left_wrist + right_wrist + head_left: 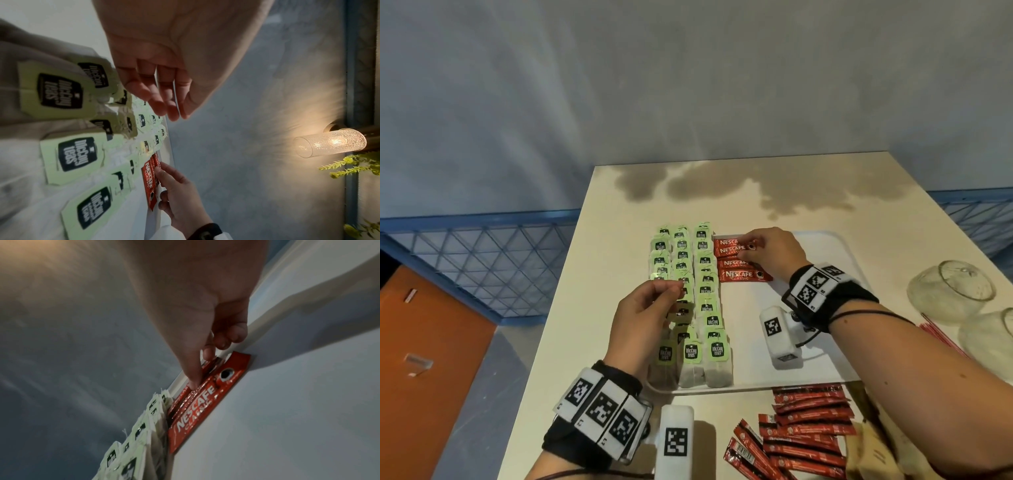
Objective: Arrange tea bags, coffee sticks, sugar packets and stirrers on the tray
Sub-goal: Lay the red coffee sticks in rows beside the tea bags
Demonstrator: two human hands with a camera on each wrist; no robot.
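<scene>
Nearest, left hand (643,318) floats over the tea bags (705,298), fingers loose, holding nothing I can see, maybe to tidy their three rows. Next come coffee sticks (736,263) on the white tray (750,342); right hand (774,253) pinches one, likely to line it up. Tray sits on a stained table (602,274) by a grey wall (688,85).

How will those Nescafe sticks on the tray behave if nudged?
Likely light and easy to slide: the sticks lie flat on the smooth tray. Probably slippery, given their glossy wrap. Fairly stiff rather than floppy: they look straight where the right hand pinches them.
</scene>
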